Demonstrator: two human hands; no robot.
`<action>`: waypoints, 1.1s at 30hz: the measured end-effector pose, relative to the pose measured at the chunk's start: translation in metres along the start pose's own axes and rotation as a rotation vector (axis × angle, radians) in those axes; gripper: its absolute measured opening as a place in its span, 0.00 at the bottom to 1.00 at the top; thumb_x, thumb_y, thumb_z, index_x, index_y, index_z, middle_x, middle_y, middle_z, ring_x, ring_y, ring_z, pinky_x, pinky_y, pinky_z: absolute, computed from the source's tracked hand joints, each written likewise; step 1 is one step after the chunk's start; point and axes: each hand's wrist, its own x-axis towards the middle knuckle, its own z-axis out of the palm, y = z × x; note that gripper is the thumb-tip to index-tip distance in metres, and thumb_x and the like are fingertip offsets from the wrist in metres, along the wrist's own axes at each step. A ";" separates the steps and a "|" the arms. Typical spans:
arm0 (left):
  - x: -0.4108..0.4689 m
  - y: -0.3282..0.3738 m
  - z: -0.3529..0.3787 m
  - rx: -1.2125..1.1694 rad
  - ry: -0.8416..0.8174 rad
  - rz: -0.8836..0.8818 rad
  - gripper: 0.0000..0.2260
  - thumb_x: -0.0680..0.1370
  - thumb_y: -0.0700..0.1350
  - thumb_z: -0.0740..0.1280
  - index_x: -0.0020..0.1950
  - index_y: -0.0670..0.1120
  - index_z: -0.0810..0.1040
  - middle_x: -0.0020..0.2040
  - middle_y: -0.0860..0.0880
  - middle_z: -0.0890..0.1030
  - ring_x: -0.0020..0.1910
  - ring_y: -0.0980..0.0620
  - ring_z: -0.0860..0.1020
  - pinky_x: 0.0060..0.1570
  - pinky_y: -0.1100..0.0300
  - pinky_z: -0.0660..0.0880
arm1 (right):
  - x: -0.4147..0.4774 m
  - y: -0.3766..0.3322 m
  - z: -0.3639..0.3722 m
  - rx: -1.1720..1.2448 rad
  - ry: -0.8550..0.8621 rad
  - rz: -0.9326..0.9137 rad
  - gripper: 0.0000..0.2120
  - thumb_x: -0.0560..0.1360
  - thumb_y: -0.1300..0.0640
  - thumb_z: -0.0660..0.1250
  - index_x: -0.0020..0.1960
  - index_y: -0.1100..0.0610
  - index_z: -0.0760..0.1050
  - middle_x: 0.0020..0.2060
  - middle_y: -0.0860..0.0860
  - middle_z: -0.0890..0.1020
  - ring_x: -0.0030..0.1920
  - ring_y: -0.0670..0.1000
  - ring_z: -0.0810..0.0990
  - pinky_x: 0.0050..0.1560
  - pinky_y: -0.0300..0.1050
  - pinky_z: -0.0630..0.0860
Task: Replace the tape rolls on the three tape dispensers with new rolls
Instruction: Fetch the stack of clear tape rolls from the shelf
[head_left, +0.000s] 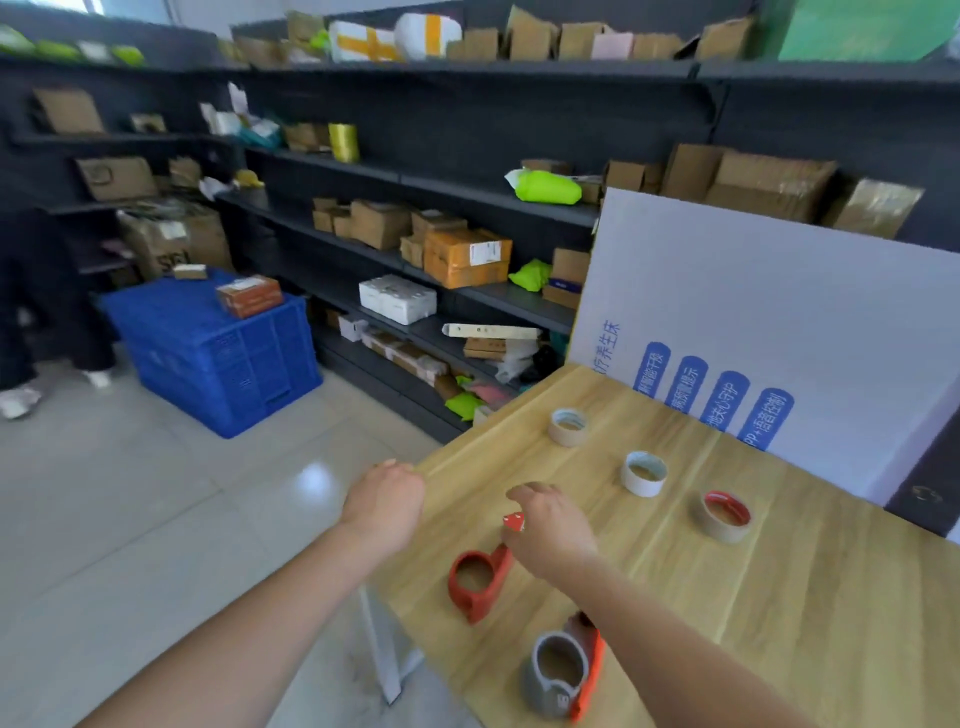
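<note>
The red dispenser (478, 584) lies flat on the bench (805, 597) near its front-left corner, with its handle pointing toward the right hand (550, 530). The grey dispenser (563, 670), which has an orange side, lies closer to the person and is partly under the right forearm. A small red part (514, 521) shows just beside the right hand. It may be the head of the red dispenser or a piece of a third one; I cannot tell which. Further back three loose rolls stand in a diagonal line, well apart from each other: the beige roll (569, 426) farthest, the white roll (644, 473) in the middle, and the roll with a red core (726, 516) nearest. As I judge it, the work is at its beginning, because no roll is out of a dispenser yet and the loose rolls are untouched. The next move probably calls for lifting one dispenser, steadying its body with one hand, and pulling the old roll off the hub with the other. The right hand hovers low over the red part with the back up and the fingers bent down; whether its grip pinches anything is hidden. The left hand (387, 506) is at the left edge of the bench, knuckles forward, fingers folded out of sight, so I cannot tell its grip either. A white board (779, 322) leans behind the bench, in front of the dark shelves (467, 182) with boxes.
</note>
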 end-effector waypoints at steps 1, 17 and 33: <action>0.001 -0.016 -0.006 -0.011 0.015 -0.011 0.11 0.76 0.37 0.60 0.54 0.43 0.79 0.53 0.46 0.78 0.58 0.44 0.74 0.54 0.52 0.72 | 0.010 -0.014 -0.002 -0.010 0.002 -0.020 0.23 0.77 0.50 0.64 0.71 0.54 0.69 0.67 0.51 0.74 0.67 0.54 0.70 0.65 0.49 0.71; 0.040 -0.287 -0.075 0.116 0.178 -0.233 0.07 0.76 0.39 0.61 0.52 0.45 0.76 0.51 0.48 0.78 0.53 0.47 0.74 0.47 0.56 0.67 | 0.184 -0.264 -0.026 -0.215 0.216 -0.308 0.21 0.76 0.47 0.63 0.66 0.53 0.70 0.64 0.52 0.75 0.65 0.55 0.71 0.63 0.49 0.69; 0.196 -0.491 -0.102 0.105 0.396 -0.232 0.10 0.79 0.49 0.62 0.59 0.49 0.75 0.58 0.50 0.77 0.59 0.49 0.73 0.57 0.54 0.70 | 0.417 -0.403 -0.055 -0.116 0.378 -0.390 0.26 0.77 0.46 0.64 0.73 0.50 0.64 0.70 0.49 0.70 0.71 0.52 0.66 0.71 0.49 0.64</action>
